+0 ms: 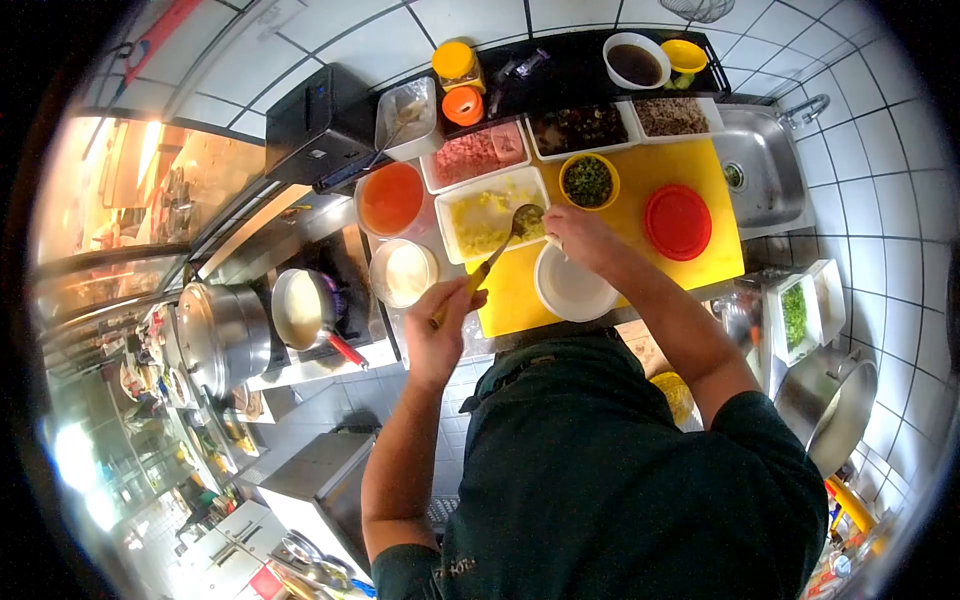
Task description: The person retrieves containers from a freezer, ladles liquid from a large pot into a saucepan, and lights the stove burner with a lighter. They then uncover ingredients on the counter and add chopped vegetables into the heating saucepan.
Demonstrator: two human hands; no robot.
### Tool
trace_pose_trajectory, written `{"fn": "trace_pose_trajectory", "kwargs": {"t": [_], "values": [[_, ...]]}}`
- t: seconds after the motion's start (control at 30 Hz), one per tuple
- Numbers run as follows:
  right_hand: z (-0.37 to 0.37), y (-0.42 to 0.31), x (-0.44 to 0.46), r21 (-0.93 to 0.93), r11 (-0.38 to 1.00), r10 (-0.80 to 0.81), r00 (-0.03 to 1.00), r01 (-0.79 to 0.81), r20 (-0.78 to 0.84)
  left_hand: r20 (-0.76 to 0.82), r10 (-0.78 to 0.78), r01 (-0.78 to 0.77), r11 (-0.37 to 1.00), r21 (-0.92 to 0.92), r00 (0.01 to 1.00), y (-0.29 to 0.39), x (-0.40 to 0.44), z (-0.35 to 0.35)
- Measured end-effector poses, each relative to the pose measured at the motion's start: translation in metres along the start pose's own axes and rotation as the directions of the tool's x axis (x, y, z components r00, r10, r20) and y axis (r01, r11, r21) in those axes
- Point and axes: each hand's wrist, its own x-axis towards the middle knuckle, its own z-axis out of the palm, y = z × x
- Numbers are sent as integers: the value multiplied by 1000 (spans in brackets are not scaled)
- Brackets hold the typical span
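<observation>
My left hand (442, 325) is closed round the yellow handle of a metal ladle (527, 220). The ladle's bowl hangs over the right side of a white tray (474, 191) of yellowish chopped food. Just right of the ladle, my right hand (580, 236) is closed, its fingers pinched near a small pale edge that I cannot make out. Below that hand a white bowl (576, 288) stands on the yellow cutting board (508, 308), its rim partly covered by the wrist. A yellow bowl of chopped greens (588, 181) sits just above my right hand.
Trays of pink minced meat (470, 158) and dark food (580, 130) line the back. A red lid (678, 222) lies on the board. Left are a bowl of orange liquid (391, 200), a red-handled pan (303, 308) and a large pot (222, 338). A sink (770, 165) is right.
</observation>
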Motion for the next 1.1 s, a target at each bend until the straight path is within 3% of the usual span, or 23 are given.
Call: {"fn": "trace_pose_trajectory", "kwargs": {"t": [0.03, 0.13, 0.27, 0.37, 0.47, 0.57, 0.67, 0.73, 0.77, 0.87, 0.9, 0.93, 1.03, 1.1], "values": [[-2, -2, -1, 5, 1000, -4, 1000, 3, 4, -44, -99, 92, 987, -133, 994, -4, 2, -3], [-3, -4, -2, -8, 1000, -1, 1000, 1, -6, -164, -199, 126, 918, -376, 966, -4, 8, -9], [-8, -7, -2, -72, 997, -2, 999, 5, 55, -227, -285, 127, 837, -532, 931, -10, 12, -16], [-12, -13, -10, 59, 998, -23, 997, 27, -69, -261, -301, 98, 806, -584, 917, -14, 9, -21], [-19, -4, -28, 61, 979, 201, 892, -192, -406, -297, -293, 57, 793, -607, 909, -16, 3, -26], [-37, 9, -39, 145, 817, 558, 699, -559, -448, -326, -275, 11, 780, -626, 905, -15, -5, -35], [-18, 58, -38, 358, 665, 745, 542, -656, -390, -352, -249, -59, 737, -673, 902, -14, -17, -45], [-16, 64, -36, 803, 340, 887, 451, -490, -100, -398, -274, -104, 696, -710, 876, -17, -28, -54], [-15, 59, -30, 924, 106, 890, 450, -367, 77, -430, -287, -136, 678, -722, 856, -16, -35, -61], [-14, 64, -32, 951, -125, 782, 562, -284, 271, -535, -272, -254, 655, -712, 800, -9, -63, -84], [-4, 76, -35, 973, -65, 735, 648, -221, 197, -581, -260, -306, 650, -696, 771, -4, -76, -94], [-2, 83, -34, 966, -98, 686, 688, -238, 239, -628, -216, -352, 673, -651, 747, -5, -88, -106], [12, 111, -31, 976, -147, 718, 662, -158, 215, -783, -29, -530, 721, -447, 622, -6, -111, -136], [5, 108, -29, 968, -106, 727, 646, -225, 230, -855, 85, -524, 819, -232, 511, -15, -121, -151]]}}
